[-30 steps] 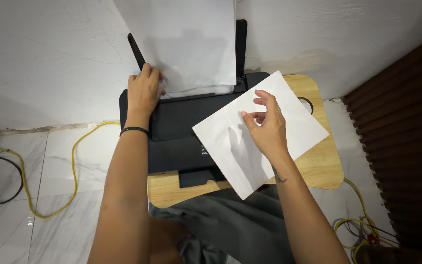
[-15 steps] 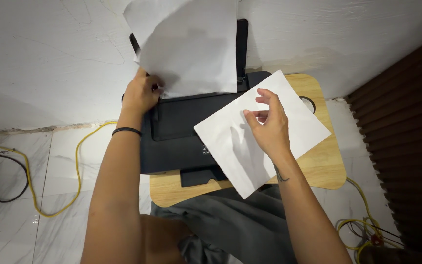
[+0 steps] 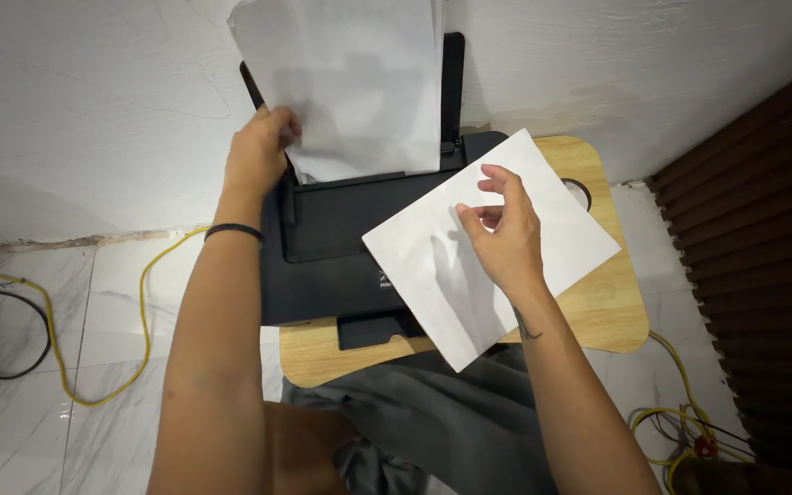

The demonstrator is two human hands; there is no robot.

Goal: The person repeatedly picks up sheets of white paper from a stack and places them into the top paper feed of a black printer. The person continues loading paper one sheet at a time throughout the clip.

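Here, a black printer [image 3: 341, 247] sits on a wooden lap table [image 3: 611, 307], with a stack of white paper [image 3: 350, 82] standing upright in its rear tray. The left hand [image 3: 257, 156] pinches the stack's lower left edge. A loose white sheet [image 3: 433, 275] lies tilted over the printer's right side, held up by the right hand [image 3: 501, 238], its thumb on top and fingers spread above.

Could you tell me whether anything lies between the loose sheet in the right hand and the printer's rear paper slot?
Nothing solid does. The right hand holds the sheet over the printer. The slot already holds a paper stack, gripped at its lower left corner by the left hand.
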